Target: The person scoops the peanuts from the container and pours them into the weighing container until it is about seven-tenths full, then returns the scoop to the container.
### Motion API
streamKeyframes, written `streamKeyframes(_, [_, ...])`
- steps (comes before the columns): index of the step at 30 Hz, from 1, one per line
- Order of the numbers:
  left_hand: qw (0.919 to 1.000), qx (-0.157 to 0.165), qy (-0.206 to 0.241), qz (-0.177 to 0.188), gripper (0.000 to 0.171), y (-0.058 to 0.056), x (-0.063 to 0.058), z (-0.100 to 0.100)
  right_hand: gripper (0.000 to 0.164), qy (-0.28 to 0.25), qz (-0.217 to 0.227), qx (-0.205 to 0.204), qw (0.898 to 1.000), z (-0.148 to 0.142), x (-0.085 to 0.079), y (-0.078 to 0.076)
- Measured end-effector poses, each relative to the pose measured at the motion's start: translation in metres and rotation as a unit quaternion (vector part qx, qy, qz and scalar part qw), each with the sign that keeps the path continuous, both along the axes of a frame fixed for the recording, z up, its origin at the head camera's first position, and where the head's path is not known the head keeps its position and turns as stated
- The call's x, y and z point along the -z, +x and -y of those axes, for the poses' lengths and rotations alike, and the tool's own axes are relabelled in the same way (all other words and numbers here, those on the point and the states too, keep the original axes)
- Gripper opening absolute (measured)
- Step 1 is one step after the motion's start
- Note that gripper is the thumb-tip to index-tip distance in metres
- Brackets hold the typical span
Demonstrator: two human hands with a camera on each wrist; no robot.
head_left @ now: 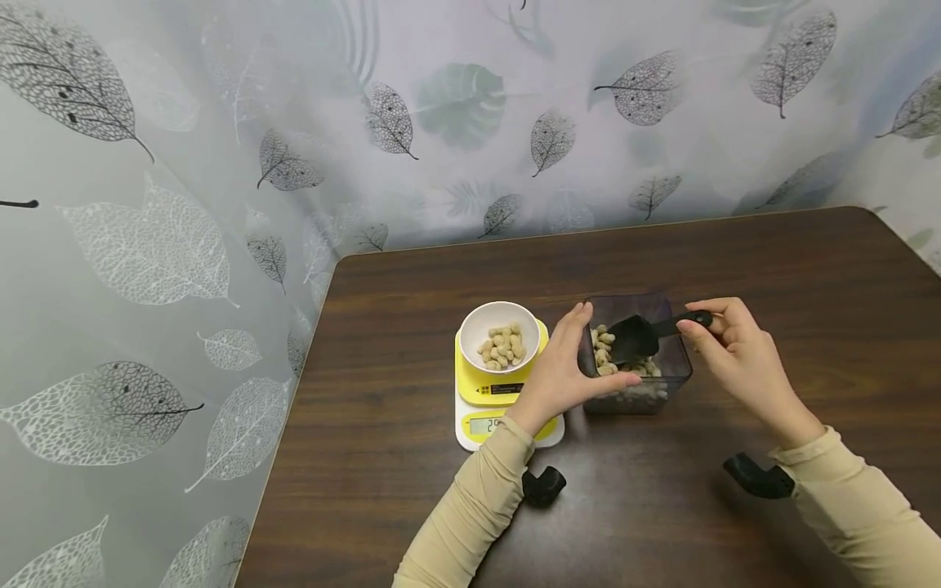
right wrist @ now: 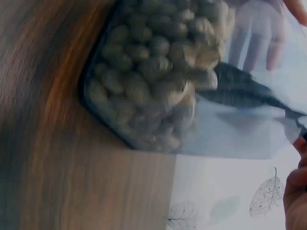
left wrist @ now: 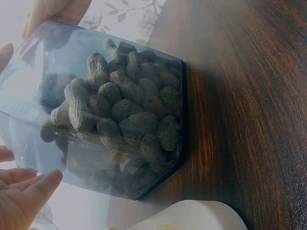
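Note:
My right hand [head_left: 746,363] pinches the handle of a black scoop [head_left: 634,339], thumb and fingers meeting near its end. The scoop's head dips among unshelled peanuts [left wrist: 127,105] inside a clear, smoky plastic container [head_left: 617,305]. My left hand [head_left: 562,359] spreads against the container's near left corner, fingers straight along the left side and thumb stretched across the front. Through the wall in the right wrist view, the scoop [right wrist: 237,88] lies against the peanuts. Left of the container, a white bowl [head_left: 476,327] of peanuts sits on a yellow and white kitchen scale [head_left: 465,376].
Part of the scale's display [head_left: 483,425] is hidden by my left forearm. The dark wooden table [head_left: 382,457] meets a leaf-patterned curtain [head_left: 456,122] at its back and left. Black wrist mounts [head_left: 544,487] stick out from both sleeves.

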State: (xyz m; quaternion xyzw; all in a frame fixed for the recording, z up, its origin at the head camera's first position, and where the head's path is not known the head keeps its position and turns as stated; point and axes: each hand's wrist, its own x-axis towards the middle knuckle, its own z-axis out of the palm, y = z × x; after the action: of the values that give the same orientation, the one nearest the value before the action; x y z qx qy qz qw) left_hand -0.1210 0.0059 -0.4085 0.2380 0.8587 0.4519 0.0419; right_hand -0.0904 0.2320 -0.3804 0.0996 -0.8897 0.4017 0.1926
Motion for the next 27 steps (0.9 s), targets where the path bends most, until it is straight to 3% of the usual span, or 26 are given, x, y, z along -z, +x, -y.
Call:
streamKeyframes(9, [1.0000,-0.003,0.002,0.000,0.101,0.001,0.000,0.000,0.025,0.034,0.026,-0.046,0.998,-0.003,-0.007,-0.007])
streamKeyframes(18, [1.0000,-0.003,-0.004,-0.002,0.101,0.001,0.001,-0.001,0.036,-0.014,0.125,0.029,0.992,0.001,-0.007,-0.016])
streamKeyframes(27, [1.0000,0.001,0.000,0.007,0.102,-0.002,0.002,0.000,0.022,-0.041,0.118,0.032,0.992,-0.001,0.002,-0.017])
